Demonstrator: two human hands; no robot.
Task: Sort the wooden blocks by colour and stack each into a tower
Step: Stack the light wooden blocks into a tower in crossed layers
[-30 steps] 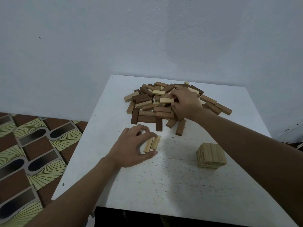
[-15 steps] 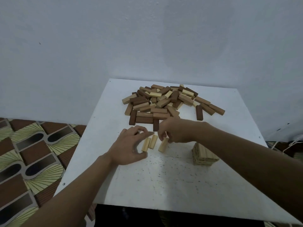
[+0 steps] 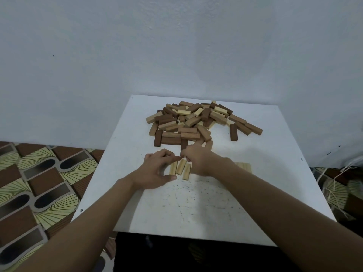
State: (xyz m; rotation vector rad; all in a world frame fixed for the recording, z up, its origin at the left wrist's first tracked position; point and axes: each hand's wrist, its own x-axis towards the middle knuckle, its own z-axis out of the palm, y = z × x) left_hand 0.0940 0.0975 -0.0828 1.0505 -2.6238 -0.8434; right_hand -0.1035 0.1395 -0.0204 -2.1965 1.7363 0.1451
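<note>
Bracketing three pale blocks [image 3: 181, 169] just nearside of the mixed pile [image 3: 196, 122], the left hand [image 3: 155, 170] spans them finger to thumb. The right hand [image 3: 200, 161] curls at their far ends, grip unclear. Probably light, stiff, smooth wood: squeeze the row's long sides.

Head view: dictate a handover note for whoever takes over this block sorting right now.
Left hand: thumb and forefinger hold the row of three pale wooden blocks on the white table.
Right hand: curled fingertips at the row's far end; grip unclear.
Done: pale block tower, partly hidden behind the right forearm.
To do: stack the row, then sort the mixed pile of pale and brown blocks into towers.
</note>
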